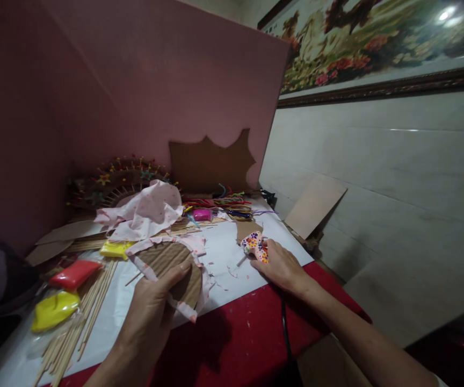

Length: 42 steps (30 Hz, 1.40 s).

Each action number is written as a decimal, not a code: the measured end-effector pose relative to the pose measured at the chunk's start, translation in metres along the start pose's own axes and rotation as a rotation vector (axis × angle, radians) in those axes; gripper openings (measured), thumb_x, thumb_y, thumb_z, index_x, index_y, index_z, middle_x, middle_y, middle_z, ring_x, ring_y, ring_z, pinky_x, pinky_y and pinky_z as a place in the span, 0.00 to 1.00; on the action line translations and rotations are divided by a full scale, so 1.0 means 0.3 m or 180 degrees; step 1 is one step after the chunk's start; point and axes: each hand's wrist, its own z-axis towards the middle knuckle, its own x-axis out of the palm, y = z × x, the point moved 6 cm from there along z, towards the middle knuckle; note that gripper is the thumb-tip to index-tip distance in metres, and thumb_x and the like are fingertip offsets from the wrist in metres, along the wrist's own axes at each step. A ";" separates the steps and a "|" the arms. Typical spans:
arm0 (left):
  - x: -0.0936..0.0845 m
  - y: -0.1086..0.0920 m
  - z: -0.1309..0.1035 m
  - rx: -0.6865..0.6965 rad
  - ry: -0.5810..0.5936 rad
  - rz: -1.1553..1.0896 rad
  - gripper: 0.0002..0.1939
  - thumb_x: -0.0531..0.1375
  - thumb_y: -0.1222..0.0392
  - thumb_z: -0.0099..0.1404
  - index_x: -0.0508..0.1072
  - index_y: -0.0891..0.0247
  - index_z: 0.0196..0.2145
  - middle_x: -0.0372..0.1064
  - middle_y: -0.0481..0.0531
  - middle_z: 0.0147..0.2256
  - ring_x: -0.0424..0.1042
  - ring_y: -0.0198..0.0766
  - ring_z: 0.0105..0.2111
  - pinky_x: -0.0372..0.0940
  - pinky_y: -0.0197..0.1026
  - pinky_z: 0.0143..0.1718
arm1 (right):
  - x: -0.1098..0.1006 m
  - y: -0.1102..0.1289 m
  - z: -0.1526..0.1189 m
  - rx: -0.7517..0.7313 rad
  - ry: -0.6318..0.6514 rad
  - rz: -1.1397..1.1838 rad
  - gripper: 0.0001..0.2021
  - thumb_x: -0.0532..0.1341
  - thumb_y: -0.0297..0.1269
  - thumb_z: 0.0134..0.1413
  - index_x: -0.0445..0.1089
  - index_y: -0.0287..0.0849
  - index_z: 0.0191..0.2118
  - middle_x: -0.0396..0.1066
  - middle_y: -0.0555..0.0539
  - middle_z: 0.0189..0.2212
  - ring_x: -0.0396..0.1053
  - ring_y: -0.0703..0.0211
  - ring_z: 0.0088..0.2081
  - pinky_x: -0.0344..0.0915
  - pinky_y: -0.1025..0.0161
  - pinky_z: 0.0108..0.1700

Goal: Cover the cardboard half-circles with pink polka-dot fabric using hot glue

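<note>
My left hand (151,309) grips a rounded piece of corrugated cardboard (167,266), thumb pressed on its bare brown face. Pale pink printed fabric (143,246) wraps over part of the cardboard's edge, while its frayed right side sticks out. Over the white sheet, my right hand (282,266) is closed around a flower-patterned glue gun (254,244). A black cord (285,328) hangs below that hand. The glue gun is apart from the cardboard, to its right. Behind it lies a small cardboard scrap (248,230).
White paper (219,258) covers much of the red table (200,355). Thin wooden sticks (95,306), yellow (55,312) and red (74,274) clay packs lie left. Crumpled fabric (147,209) and colourful pipe cleaners (224,202) sit behind. A jagged cardboard piece (211,164) leans against the pink panel.
</note>
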 end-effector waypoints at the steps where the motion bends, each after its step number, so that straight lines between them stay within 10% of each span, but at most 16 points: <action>1: -0.003 -0.001 0.002 0.0011 0.0001 -0.0013 0.12 0.63 0.75 0.51 0.75 0.68 0.35 0.77 0.52 0.27 0.75 0.38 0.22 0.70 0.34 0.17 | 0.002 0.003 0.001 0.0005 -0.0032 0.0063 0.21 0.58 0.43 0.51 0.64 0.32 0.47 0.70 0.33 0.41 0.68 0.44 0.42 0.59 0.55 0.41; 9: -0.013 0.005 0.016 0.0036 0.0029 -0.0104 0.13 0.64 0.73 0.48 0.75 0.69 0.35 0.76 0.53 0.26 0.75 0.40 0.23 0.70 0.36 0.17 | -0.098 -0.035 -0.036 0.0092 -0.0616 0.1989 0.14 0.59 0.37 0.47 0.65 0.38 0.41 0.70 0.45 0.32 0.67 0.57 0.32 0.62 0.63 0.32; 14: 0.009 0.009 0.005 0.0012 0.0383 -0.0027 0.13 0.67 0.66 0.46 0.74 0.71 0.32 0.75 0.52 0.24 0.72 0.40 0.19 0.64 0.35 0.08 | -0.079 0.086 -0.206 0.0193 0.1125 0.3514 0.19 0.57 0.53 0.52 0.60 0.41 0.25 0.56 0.55 0.14 0.49 0.69 0.14 0.46 0.70 0.14; 22: 0.018 0.008 -0.016 0.0070 0.0476 0.0042 0.16 0.67 0.64 0.45 0.73 0.70 0.34 0.74 0.50 0.23 0.71 0.41 0.18 0.62 0.37 0.05 | -0.117 0.241 -0.363 -0.0107 0.2161 0.2853 0.22 0.53 0.56 0.56 0.63 0.38 0.28 0.60 0.51 0.23 0.56 0.68 0.23 0.55 0.71 0.22; 42: 0.030 0.006 -0.023 0.0045 0.0520 -0.0082 0.14 0.67 0.66 0.45 0.72 0.69 0.33 0.73 0.49 0.20 0.70 0.40 0.15 0.62 0.37 0.04 | -0.107 0.289 -0.322 -0.0322 0.1773 0.3022 0.19 0.54 0.52 0.57 0.61 0.40 0.27 0.57 0.53 0.22 0.53 0.67 0.23 0.57 0.70 0.24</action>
